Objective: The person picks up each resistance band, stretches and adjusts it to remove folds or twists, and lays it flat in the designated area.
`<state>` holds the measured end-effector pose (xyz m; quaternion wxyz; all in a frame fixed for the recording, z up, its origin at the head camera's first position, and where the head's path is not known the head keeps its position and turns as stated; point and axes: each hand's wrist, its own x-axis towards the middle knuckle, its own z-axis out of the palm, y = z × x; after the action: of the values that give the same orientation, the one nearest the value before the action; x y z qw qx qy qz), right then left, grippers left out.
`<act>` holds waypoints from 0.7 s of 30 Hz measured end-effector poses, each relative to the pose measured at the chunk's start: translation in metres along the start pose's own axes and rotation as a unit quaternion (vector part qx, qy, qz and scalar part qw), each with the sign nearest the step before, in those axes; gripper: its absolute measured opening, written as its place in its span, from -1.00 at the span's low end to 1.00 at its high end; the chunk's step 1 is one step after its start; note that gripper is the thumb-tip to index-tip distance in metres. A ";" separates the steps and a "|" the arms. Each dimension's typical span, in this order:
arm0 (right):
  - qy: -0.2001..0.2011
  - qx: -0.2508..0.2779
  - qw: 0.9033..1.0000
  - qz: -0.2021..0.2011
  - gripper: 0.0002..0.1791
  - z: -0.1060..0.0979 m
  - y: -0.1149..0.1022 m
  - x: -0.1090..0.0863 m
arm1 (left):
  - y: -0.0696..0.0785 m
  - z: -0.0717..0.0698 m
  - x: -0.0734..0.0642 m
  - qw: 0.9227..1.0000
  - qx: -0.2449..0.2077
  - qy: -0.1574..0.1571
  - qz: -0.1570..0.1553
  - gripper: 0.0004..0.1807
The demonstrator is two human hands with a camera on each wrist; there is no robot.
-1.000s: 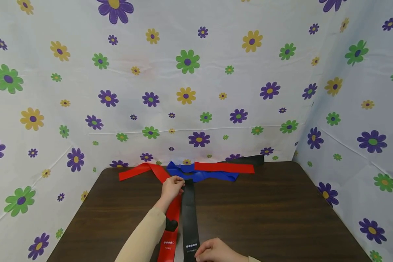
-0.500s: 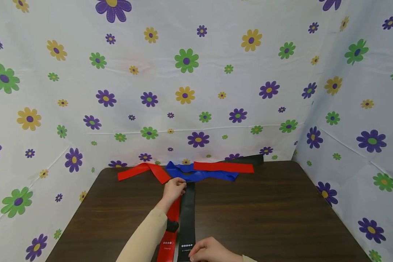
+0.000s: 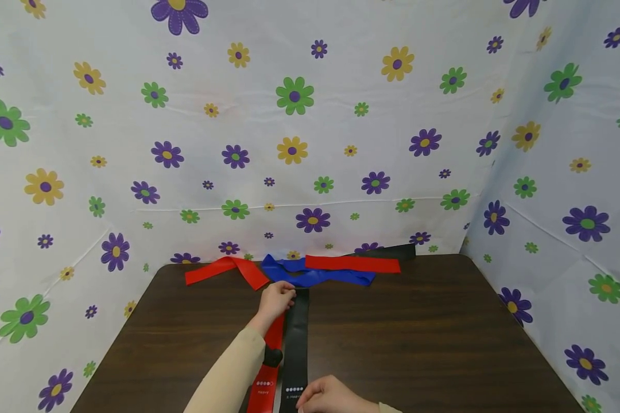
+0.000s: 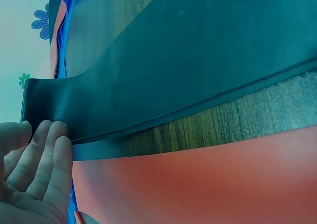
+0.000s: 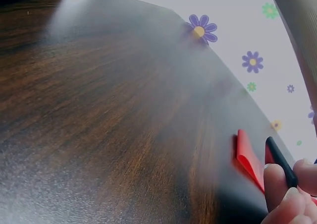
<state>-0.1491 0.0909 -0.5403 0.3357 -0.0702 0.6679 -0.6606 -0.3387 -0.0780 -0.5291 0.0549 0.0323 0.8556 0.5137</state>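
A long black resistance band [image 3: 297, 338] with white dots and lettering near its front end runs lengthwise down the table, stretched between both hands. In the left wrist view the black band [image 4: 138, 80] looks doubled, one layer over the other. My left hand [image 3: 276, 302] pinches its far end between thumb and fingers [image 4: 52, 159]. Near the front edge of the head view, my right hand [image 3: 330, 394] pinches the near end, also seen in the fingertips of the right hand [image 5: 292, 199]. Beside the black band on the left lies a red resistance band [image 3: 263, 390], partly hidden by my left arm.
Across the back of the brown table [image 3: 408, 338] lie a crumpled blue band [image 3: 315, 279], a flat red band [image 3: 353, 264] and another black band [image 3: 403, 251]. A bent red strip [image 3: 212, 269] lies at the back left. A flowered cloth [image 3: 341, 132] hangs behind.
The near end of the black band has shifted left with my right hand, so the band lies straighter beside the red one. My left hand has moved only slightly.
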 end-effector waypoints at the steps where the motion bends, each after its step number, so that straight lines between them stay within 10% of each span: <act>1: -0.001 -0.002 1.000 -0.001 -0.77 0.000 0.001 0.001 | 0.000 0.000 0.000 1.000 0.001 -0.002 0.001 -0.84; 21: -0.024 -0.008 1.000 -0.009 -0.78 0.001 0.002 0.007 | -0.001 0.003 0.006 0.996 0.043 -0.078 0.006 -0.70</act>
<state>-0.1535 0.0862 -0.5442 0.3446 -0.0945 0.6644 -0.6564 -0.3443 -0.0754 -0.5319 0.1168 0.0794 0.8699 0.4725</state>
